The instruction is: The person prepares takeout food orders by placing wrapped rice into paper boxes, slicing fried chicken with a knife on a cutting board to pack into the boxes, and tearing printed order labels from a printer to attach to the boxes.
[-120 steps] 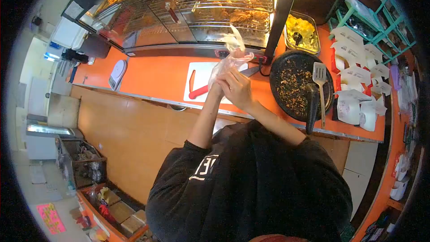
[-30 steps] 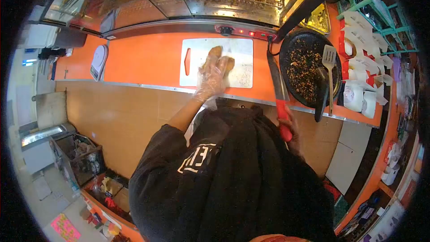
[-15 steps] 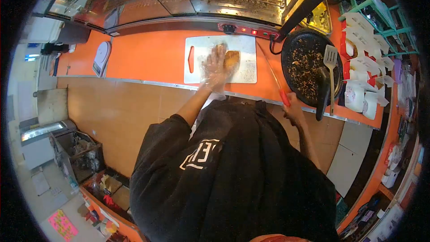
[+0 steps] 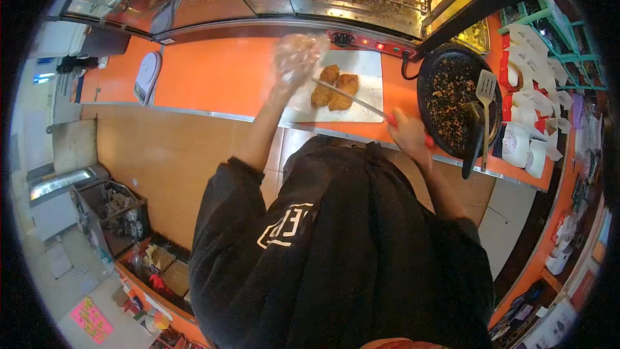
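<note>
My right hand (image 4: 410, 134) is closed around the red handle of a long knife (image 4: 367, 105). Its thin blade reaches left across two golden-brown breaded fried pieces (image 4: 347, 85); whether it touches them I cannot tell. Both pieces lie side by side on a white cutting board (image 4: 370, 71). Over the board's upper left part is my left hand (image 4: 298, 58), in a clear plastic glove and raised off the food. Motion smears its fingers, so their pose is unclear.
A glass-fronted display cabinet (image 4: 258, 19) with racks of food stands behind the orange counter (image 4: 213, 77). To the right are a black tray (image 4: 429, 113) of brown crumbs, a slotted spatula (image 4: 485, 88) and several white boxes (image 4: 515, 145). A scale (image 4: 147, 74) sits left.
My left hand has lifted off the fried food and moved up and left, uncovering two pieces. My right hand has brought the knife from beside the board to over the pieces.
</note>
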Demonstrator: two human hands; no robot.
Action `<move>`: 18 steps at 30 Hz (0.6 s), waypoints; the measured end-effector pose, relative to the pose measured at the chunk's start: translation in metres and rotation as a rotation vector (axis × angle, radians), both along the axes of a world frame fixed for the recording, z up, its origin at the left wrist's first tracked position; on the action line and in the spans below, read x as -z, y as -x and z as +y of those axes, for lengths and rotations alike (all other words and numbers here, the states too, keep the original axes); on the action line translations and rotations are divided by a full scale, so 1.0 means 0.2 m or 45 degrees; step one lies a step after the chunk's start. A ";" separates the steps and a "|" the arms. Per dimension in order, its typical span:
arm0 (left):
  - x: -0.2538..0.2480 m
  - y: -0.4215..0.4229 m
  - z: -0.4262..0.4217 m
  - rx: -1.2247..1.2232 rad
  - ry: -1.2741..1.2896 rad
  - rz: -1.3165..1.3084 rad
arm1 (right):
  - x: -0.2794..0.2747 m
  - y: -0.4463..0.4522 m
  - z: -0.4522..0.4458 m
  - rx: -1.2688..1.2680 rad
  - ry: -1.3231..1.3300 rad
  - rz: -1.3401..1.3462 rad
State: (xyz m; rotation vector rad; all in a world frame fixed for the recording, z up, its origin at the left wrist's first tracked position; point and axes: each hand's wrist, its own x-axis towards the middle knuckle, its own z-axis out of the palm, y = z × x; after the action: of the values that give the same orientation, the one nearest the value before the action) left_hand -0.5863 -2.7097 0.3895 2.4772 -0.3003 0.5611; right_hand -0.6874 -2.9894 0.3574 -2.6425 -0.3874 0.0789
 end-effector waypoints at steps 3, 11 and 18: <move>0.23 -0.20 0.09 0.256 -0.322 0.319 | 0.01 -0.13 0.21 -0.015 0.075 -0.107; 0.47 -0.26 0.19 0.176 -0.016 0.728 | 0.11 -0.26 0.29 -0.003 0.340 -0.017; 1.04 -0.29 0.27 0.253 -0.357 0.495 | 0.29 -0.32 0.30 -0.062 0.425 -0.048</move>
State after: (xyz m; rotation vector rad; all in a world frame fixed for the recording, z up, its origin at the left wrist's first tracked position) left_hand -0.5290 -2.6548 0.1809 2.7118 -0.4871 -0.0537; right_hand -0.6231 -2.9301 0.2990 -2.9671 -0.4883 0.1184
